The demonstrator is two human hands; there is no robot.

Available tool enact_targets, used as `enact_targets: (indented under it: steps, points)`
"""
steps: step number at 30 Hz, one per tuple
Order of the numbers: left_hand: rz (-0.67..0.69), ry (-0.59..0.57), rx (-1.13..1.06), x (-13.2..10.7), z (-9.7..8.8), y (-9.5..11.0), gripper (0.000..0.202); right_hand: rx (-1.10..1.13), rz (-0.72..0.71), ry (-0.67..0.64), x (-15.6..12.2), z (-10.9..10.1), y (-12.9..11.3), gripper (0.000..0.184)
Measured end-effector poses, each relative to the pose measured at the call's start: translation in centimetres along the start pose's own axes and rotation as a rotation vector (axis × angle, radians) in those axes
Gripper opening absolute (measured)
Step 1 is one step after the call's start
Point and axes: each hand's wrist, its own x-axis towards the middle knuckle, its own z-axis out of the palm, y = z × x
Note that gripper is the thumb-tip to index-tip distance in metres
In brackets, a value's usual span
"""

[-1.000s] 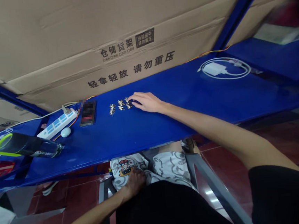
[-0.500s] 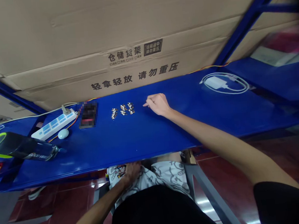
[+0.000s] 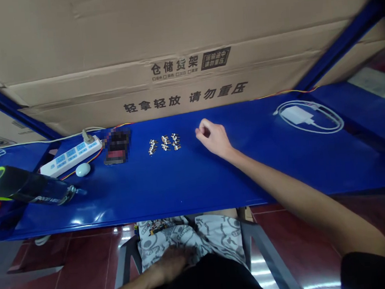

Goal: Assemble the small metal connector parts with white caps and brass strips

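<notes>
From my remote view, a large cardboard carton [image 3: 169, 38] printed with black Chinese characters filled the top of the frame, behind a long blue metal shelf [image 3: 189, 185] above a dark red tiled floor [image 3: 72, 272]. Near the middle of the shelf lay a small cluster of tiny metal-and-white components [image 3: 163, 143] in loose rows. My right hand [image 3: 212, 138] hovered just to the right of them, not touching, its fingers [image 3: 201, 126] curled narrowly inward and holding nothing I could see. My left hand [image 3: 171, 264] lay low in the frame on grey-and-white patterned shorts [image 3: 217, 236], too blurred for me to tell its fingers' state. At the shelf's left end sat a white power strip [image 3: 70, 157], a pale oval mouse [image 3: 83, 170], a pixelated dark object [image 3: 116, 145] and a dark bottle [image 3: 24, 186]; at the upper right lay a white charger with a coiled cable [image 3: 294, 115].
</notes>
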Motion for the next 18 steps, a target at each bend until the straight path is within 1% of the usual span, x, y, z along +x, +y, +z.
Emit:
enact_targets:
  steps: [3, 6, 8, 10, 12, 13, 14, 16, 17, 18]
  points:
    - [0.109, -0.060, -0.037, 0.1, -1.2, -0.1, 0.043, -0.039, -0.024, 0.059, -0.5, 0.2, -0.7, 0.031]
    - [0.136, -0.055, 0.002, 1.1, -2.2, 0.2, 0.035, 0.014, 0.068, 0.132, -0.5, 0.4, -0.7, 0.033]
    - [0.106, -0.007, 0.048, 2.5, -3.0, 0.3, 0.035, 0.056, 0.158, 0.183, -0.3, 0.5, -0.2, 0.035]
    - [0.037, 0.067, 0.078, 4.2, -3.8, 0.5, 0.037, 0.063, 0.231, 0.195, -0.1, 0.6, 0.4, 0.036]
    - [-0.010, 0.102, 0.096, 5.4, -4.6, 0.9, 0.039, 0.053, 0.240, 0.160, 0.1, 0.6, 0.9, 0.037]
    - [-0.016, 0.103, 0.103, 5.4, -5.1, 1.4, 0.037, 0.051, 0.219, 0.143, 0.1, 0.5, 1.1, 0.038]
    - [-0.016, 0.098, 0.112, 5.1, -5.7, 1.9, 0.036, 0.053, 0.187, 0.135, 0.2, 0.5, 1.2, 0.038]
    - [0.008, 0.094, 0.122, 3.1, -7.3, 3.2, 0.033, 0.058, 0.123, 0.149, 0.3, 0.3, 1.3, 0.039]
    - [0.074, 0.108, 0.113, 1.6, -8.3, 3.9, 0.033, 0.060, 0.097, 0.158, 0.3, 0.2, 1.3, 0.039]
    - [0.254, 0.118, 0.069, 0.0, -9.4, 4.6, 0.035, 0.062, 0.080, 0.167, 0.4, 0.1, 1.3, 0.040]
